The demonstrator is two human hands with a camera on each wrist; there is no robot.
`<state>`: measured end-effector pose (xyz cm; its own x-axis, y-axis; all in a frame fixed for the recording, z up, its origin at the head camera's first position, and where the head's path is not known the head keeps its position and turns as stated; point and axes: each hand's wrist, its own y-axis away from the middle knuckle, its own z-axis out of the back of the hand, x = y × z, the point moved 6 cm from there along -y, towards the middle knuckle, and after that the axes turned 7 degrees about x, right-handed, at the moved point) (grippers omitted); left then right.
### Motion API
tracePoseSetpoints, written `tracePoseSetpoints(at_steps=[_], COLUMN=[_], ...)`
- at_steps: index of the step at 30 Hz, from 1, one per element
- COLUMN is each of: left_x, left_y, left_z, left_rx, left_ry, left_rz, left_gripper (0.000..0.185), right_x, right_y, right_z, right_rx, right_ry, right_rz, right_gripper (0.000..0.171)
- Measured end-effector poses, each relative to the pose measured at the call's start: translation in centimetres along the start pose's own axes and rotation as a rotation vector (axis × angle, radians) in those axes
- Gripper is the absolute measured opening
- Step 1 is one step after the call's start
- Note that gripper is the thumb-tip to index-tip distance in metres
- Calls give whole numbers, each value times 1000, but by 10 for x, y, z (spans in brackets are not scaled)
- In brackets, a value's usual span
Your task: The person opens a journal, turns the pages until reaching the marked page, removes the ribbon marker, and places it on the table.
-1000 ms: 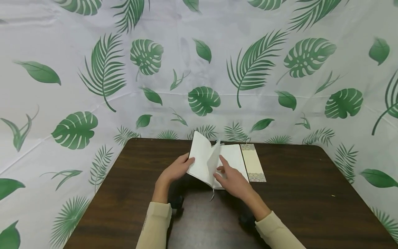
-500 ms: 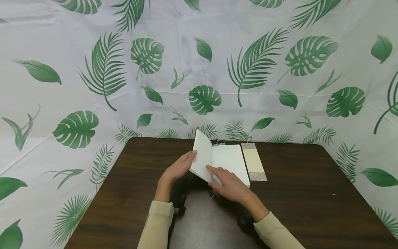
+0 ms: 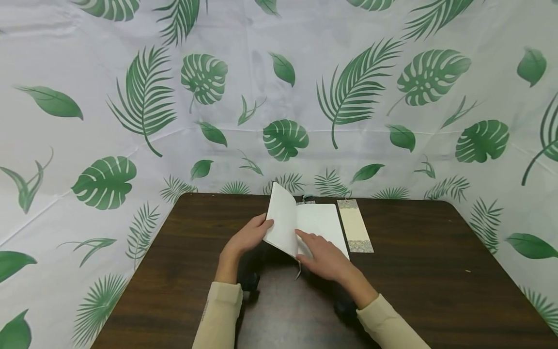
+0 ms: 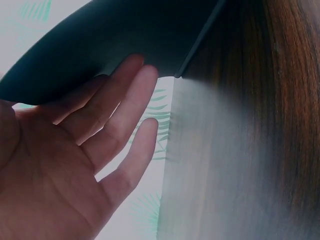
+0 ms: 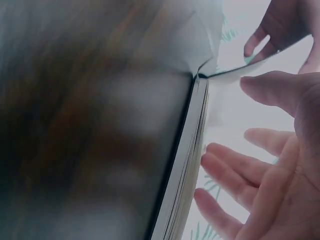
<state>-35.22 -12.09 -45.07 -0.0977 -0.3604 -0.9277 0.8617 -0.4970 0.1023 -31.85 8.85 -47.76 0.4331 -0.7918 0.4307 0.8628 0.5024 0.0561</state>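
White-paged notebook (image 3: 320,224), cream bookmark (image 3: 355,226), dark brown table (image 3: 436,271), green-leafed white backdrop (image 3: 348,97).

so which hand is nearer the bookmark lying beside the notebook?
Right. The right hand rests on the open notebook's flat page, next to the bookmark; the left hand props the raised cover on the far side.

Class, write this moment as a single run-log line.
left hand: props notebook cover, fingers straight | right hand: fingers flat on right page | bookmark: on table, right of notebook
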Motion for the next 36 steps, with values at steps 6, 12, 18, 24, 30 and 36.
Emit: tracePoseSetpoints(at_steps=[6, 12, 18, 24, 30, 36], left_x=[1, 3, 4, 4, 3, 1], left_y=[-1, -1, -2, -2, -1, -1], left_z=[0, 0, 1, 0, 0, 0], left_rx=[4, 10, 5, 15, 11, 20], left_ry=[-3, -3, -11, -16, -5, -11], left_rz=[5, 8, 9, 9, 13, 5], left_gripper=[51, 52, 52, 53, 53, 53], right_x=[-15, -27, -34, -39, -40, -41], right_y=[-1, 1, 4, 4, 4, 4], right_z=[2, 8, 17, 20, 22, 24], right_rx=[28, 78, 112, 118, 112, 132], right_ry=[73, 97, 44, 33, 50, 44], right_rz=[-55, -86, -56, -8, 26, 38], right_gripper=[68, 68, 67, 64, 62, 56])
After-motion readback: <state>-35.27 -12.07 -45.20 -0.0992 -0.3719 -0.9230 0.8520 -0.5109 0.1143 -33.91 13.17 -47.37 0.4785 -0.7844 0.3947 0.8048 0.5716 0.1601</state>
